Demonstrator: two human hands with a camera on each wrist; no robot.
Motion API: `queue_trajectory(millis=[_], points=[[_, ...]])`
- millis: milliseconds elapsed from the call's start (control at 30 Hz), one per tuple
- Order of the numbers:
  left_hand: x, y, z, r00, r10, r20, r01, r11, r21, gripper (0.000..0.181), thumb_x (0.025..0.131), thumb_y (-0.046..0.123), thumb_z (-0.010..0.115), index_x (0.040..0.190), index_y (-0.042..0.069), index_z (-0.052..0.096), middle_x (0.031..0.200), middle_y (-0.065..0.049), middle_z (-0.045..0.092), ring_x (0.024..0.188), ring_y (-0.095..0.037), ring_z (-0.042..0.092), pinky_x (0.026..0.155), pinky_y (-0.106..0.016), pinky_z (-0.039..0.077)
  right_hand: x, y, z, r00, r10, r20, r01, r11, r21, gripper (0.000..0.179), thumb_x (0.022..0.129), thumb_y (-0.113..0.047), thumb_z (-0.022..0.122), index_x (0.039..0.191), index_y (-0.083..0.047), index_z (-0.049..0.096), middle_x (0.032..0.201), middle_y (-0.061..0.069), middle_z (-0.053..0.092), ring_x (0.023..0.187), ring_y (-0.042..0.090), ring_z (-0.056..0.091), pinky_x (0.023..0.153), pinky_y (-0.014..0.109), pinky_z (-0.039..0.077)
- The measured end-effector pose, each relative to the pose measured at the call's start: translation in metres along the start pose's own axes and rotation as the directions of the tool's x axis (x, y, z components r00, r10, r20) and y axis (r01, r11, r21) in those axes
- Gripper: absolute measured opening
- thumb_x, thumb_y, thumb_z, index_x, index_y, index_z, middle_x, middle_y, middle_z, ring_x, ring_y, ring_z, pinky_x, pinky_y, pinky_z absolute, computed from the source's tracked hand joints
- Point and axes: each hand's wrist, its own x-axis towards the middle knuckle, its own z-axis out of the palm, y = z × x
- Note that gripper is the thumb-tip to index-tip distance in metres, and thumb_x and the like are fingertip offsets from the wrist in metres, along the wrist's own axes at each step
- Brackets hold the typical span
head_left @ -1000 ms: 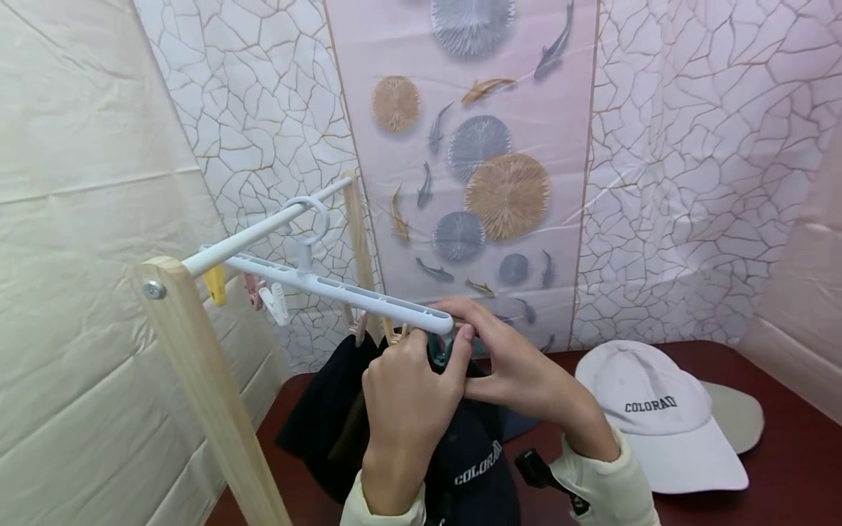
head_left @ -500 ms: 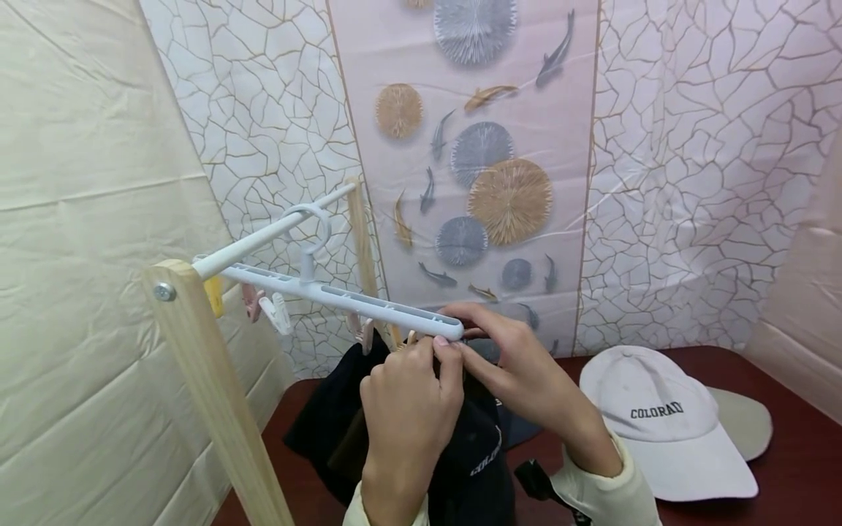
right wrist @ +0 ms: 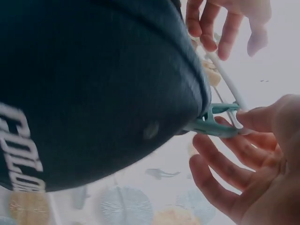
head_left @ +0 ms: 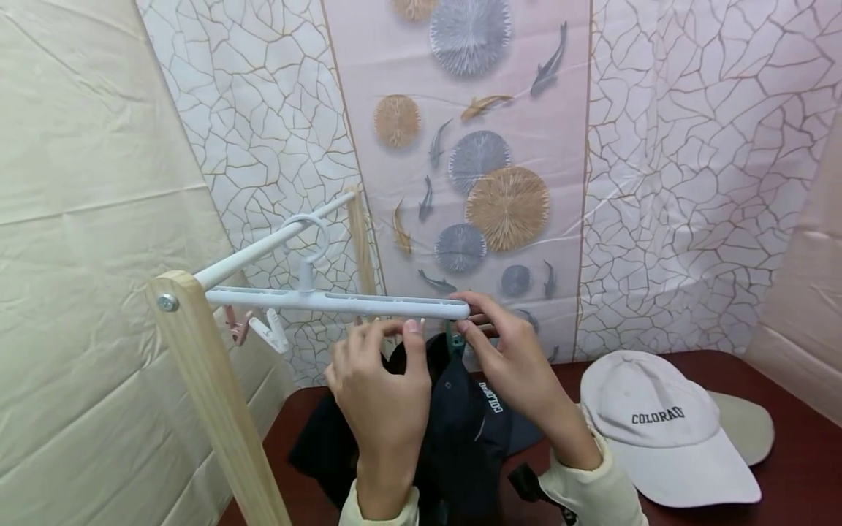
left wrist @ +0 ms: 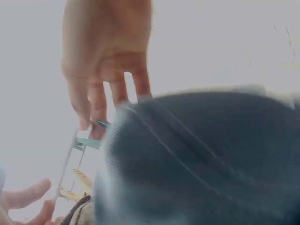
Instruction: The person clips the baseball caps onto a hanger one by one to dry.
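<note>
A white clip hanger (head_left: 388, 305) hangs by its hook from the rack's bar. Near its right end a teal clip (right wrist: 213, 126) grips the edge of a navy cap (head_left: 460, 409) with white lettering, which hangs down. My right hand (head_left: 520, 358) pinches the hanger's end between thumb and index finger, right beside the clip. Apart from the hanger and holding nothing, my left hand (head_left: 384, 394) is raised left of the clip, its fingers loosely bent. Another dark cap (head_left: 322, 438) hangs behind my left hand.
The rack's wooden post (head_left: 210, 394) stands at the left, carrying the white bar (head_left: 263, 252). A pink clip (head_left: 237, 325) and a white clip (head_left: 272, 332) dangle from the hanger's far half. On the dark red table (head_left: 717, 358), a white cap (head_left: 651, 416) overlaps a beige one (head_left: 746, 424).
My left hand has let go near the clip and drawn left, its fingers spreading. My right hand stays at the hanger's end, which has tipped up to nearly level. The navy cap has turned somewhat.
</note>
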Motion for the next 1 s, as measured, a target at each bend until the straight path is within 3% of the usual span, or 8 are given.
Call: queue_trajectory(millis=[67,133,200,333,433,667,833,1000], points=[[0.002,-0.004,0.003,0.995,-0.1,0.002,0.099,0.984,-0.15,0.019,0.099,0.031,0.071,0.105,0.013,0.075,0.113,-0.009,0.065,0.105,-0.029,0.057,0.089,-0.047,0.038,0.001,0.004,0.004,1.0,0.019,-0.013,-0.019,1.0,0.006,0.037,0.104,-0.004,0.065,0.141,-0.008,0.063,0.117,0.008,0.075,0.104,0.022,0.073,0.086,0.045,0.059],[0.003,-0.007,0.005,0.98,-0.199,0.02,0.196,0.932,-0.304,0.022,0.1,0.027,0.07,0.115,0.011,0.07,0.121,-0.011,0.057,0.112,-0.026,0.051,0.093,-0.044,0.037,0.002,0.008,0.008,0.999,0.033,-0.019,-0.033,0.999,0.018,0.037,0.104,-0.002,0.065,0.14,-0.007,0.064,0.117,0.009,0.075,0.104,0.023,0.073,0.085,0.045,0.059],[0.006,-0.009,0.005,0.955,-0.294,0.042,0.281,0.849,-0.448,0.028,0.103,0.023,0.066,0.125,0.008,0.062,0.128,-0.012,0.05,0.118,-0.023,0.047,0.095,-0.041,0.037,0.002,0.012,0.012,0.998,0.051,-0.024,-0.051,0.998,0.021,0.037,0.104,-0.002,0.065,0.14,-0.007,0.064,0.116,0.008,0.074,0.103,0.024,0.072,0.085,0.043,0.059],[0.013,-0.016,0.002,0.893,-0.434,0.12,0.397,0.632,-0.666,0.044,0.106,0.018,0.056,0.147,0.006,0.044,0.145,-0.011,0.044,0.128,-0.023,0.045,0.1,-0.038,0.036,0.001,0.017,0.017,0.996,0.086,-0.03,-0.085,0.996,0.034,0.039,0.103,-0.002,0.066,0.141,-0.008,0.062,0.118,0.009,0.073,0.105,0.026,0.072,0.084,0.043,0.059],[0.017,-0.02,-0.001,0.872,-0.452,0.189,0.434,0.533,-0.726,0.056,0.108,0.017,0.052,0.159,0.007,0.032,0.155,-0.012,0.044,0.138,-0.025,0.046,0.104,-0.04,0.032,0.0,0.018,0.02,0.995,0.099,-0.028,-0.098,0.995,0.034,0.042,0.102,-0.001,0.067,0.143,-0.008,0.059,0.12,0.011,0.071,0.105,0.026,0.071,0.083,0.043,0.059],[0.019,-0.025,-0.002,0.883,-0.393,0.256,0.442,0.514,-0.735,0.068,0.108,0.015,0.05,0.167,0.006,0.017,0.163,-0.017,0.04,0.151,-0.028,0.039,0.123,-0.05,0.025,-0.001,0.013,0.026,0.995,0.062,-0.076,-0.063,0.998,-0.003,0.038,0.101,-0.002,0.07,0.137,-0.005,0.06,0.121,0.011,0.061,0.103,0.019,0.063,0.079,0.036,0.058],[0.019,-0.028,-0.001,0.868,-0.388,0.31,0.481,0.499,-0.721,0.071,0.108,0.017,0.052,0.168,0.01,0.015,0.164,-0.015,0.038,0.151,-0.026,0.038,0.125,-0.051,0.02,-0.003,0.008,0.032,0.999,-0.009,-0.053,0.006,0.998,-0.064,0.024,0.102,-0.004,0.068,0.126,-0.005,0.064,0.118,0.008,0.058,0.099,0.018,0.062,0.081,0.034,0.058],[0.019,-0.031,-0.002,0.86,-0.368,0.354,0.501,0.473,-0.725,0.071,0.109,0.02,0.05,0.168,0.007,0.013,0.165,-0.017,0.036,0.15,-0.03,0.037,0.124,-0.052,0.021,-0.003,0.01,0.039,1.0,-0.012,0.001,0.012,0.987,-0.163,0.025,0.105,-0.012,0.067,0.13,-0.008,0.064,0.128,0.008,0.057,0.099,0.024,0.06,0.083,0.038,0.054]])
